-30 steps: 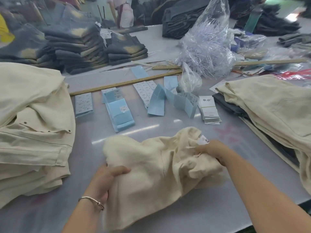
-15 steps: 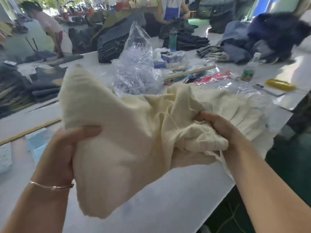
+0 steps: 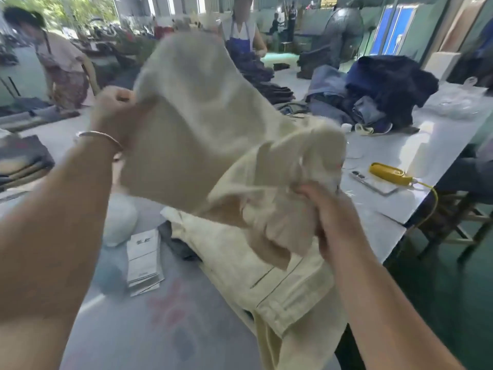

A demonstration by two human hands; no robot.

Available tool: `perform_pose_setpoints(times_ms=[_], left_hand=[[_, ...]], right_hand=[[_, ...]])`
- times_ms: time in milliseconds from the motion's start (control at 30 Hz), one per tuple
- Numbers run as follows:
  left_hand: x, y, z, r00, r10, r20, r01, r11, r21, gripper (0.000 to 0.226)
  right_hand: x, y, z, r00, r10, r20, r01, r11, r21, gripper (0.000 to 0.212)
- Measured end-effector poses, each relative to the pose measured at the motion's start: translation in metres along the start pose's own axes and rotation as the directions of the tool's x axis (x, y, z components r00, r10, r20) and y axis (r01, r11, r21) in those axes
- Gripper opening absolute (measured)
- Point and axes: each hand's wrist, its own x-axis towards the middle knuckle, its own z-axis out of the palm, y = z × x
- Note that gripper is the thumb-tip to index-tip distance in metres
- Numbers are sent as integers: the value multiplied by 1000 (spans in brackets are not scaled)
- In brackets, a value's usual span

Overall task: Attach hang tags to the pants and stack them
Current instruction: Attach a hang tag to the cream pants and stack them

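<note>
The cream pants (image 3: 202,134), held up in the air by the left hand (image 3: 113,108) and right hand (image 3: 330,209), block most of the middle of the view. Below them the bare table top (image 3: 138,329) lies open on the near left. A stack of hang tags (image 3: 144,260) and a white rounded object (image 3: 118,222) stand at that space's far edge, and the cream pile (image 3: 280,284) closes its right side. Beyond, a phone (image 3: 373,182) and yellow case (image 3: 388,173) lie near the table's right edge.
</note>
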Motion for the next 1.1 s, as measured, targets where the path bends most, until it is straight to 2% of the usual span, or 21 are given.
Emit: perform_pose_setpoints(times_ms=[67,133,200,267,300,333,367,433,467,500,533,567,633,667,700,767,800,867,933,1000,1100], left_hand=[[1,-10,39,998,-56,-23,60,970,236,50],[-22,-27,93,984,-132,120,63,885,462,57],[-64,-46,145,886,-299,355,77,850,522,53],[-106,-65,183,734,-457,503,71,788,612,49],[-121,-73,198,691,-487,534,26,755,655,50],[-130,-74,207,686,-473,553,-49,727,684,51],[-133,-71,212,726,-411,551,-124,710,694,50],[-132,-54,214,862,-114,493,-270,721,638,48],[-132,-44,216,885,33,464,-338,731,593,48],[-135,-39,217,898,83,431,-330,777,536,50],[-142,-39,219,892,2,452,-249,837,487,53],[-153,-45,221,856,-116,504,-152,875,459,57],[-171,-63,226,770,-243,590,-96,870,484,63],[-173,-68,225,757,-241,608,-114,867,485,63],[-173,-69,221,749,-221,624,-140,868,476,65],[-168,-63,207,747,-176,641,-182,873,452,71],[-169,-63,198,764,-171,622,-134,901,412,62],[-182,-69,171,825,-170,539,15,960,280,36],[-205,-84,132,864,-241,443,174,967,187,23],[-232,-103,87,866,-340,368,304,940,153,15],[-278,-135,18,853,-481,203,463,877,130,17]], right_hand=[[-15,48,-28,982,70,-176,-121,946,-301,51],[-19,83,-49,969,87,-233,-196,845,-497,67],[-22,99,-58,971,70,-230,-183,836,-517,80],[-20,102,-59,975,36,-218,-142,857,-496,71],[-17,101,-58,978,7,-208,-110,866,-487,63],[-16,99,-58,981,-21,-195,-76,876,-477,60],[-16,97,-58,982,-47,-182,-44,884,-466,59],[-16,90,-60,986,-82,-146,9,897,-443,61],[-17,86,-64,989,-85,-122,18,883,-469,65],[-18,82,-68,993,-68,-96,7,846,-533,74],[-18,78,-71,998,-20,-66,-28,756,-654,87],[-17,72,-75,997,55,-45,-69,591,-804,103],[-15,58,-79,988,139,-60,-79,130,-988,121],[-16,52,-76,993,108,-49,-49,-3,-999,123],[-17,44,-70,999,43,-12,-10,-44,-999,124],[-25,32,-49,984,-119,131,131,-10,-991,120],[-28,29,-38,955,-212,210,219,21,-975,115],[-36,28,-14,841,-418,344,420,104,-901,96],[-46,34,16,720,-533,444,620,207,-757,69],[-58,48,49,648,-532,544,748,310,-587,53],[-82,83,103,608,-435,664,790,421,-446,43]])
